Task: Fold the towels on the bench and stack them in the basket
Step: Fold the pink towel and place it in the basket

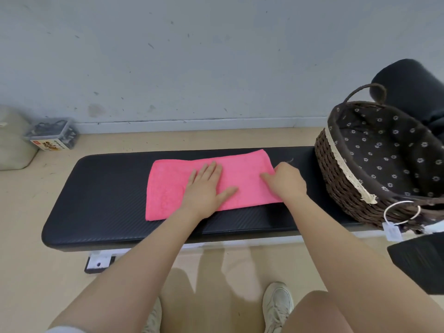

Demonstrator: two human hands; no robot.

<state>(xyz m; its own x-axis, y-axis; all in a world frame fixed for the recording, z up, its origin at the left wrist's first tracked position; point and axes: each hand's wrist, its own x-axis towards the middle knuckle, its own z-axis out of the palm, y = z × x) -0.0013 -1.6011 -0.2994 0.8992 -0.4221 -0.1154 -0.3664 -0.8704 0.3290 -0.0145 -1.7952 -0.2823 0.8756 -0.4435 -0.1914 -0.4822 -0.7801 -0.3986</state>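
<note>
Currently left hand [206, 186] flat, fingers spread, pressing towel [242, 174] on counter [101, 188]; right hand [286, 180] gripping towel edge nearest basket [341, 174]. Risk: uneven fold, towel sliding.

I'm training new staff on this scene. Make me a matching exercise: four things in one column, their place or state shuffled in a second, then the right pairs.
Things:
1. pink towel
2. left hand
3. wicker basket
4. clear plastic box

Places or states:
A. on the floor by the wall
B. at the bench's right end, no towel visible inside
C. pressed flat on the towel, fingers straight
D. spread along the bench top

Pairs: 1-D, 2-C, 3-B, 4-A
</note>
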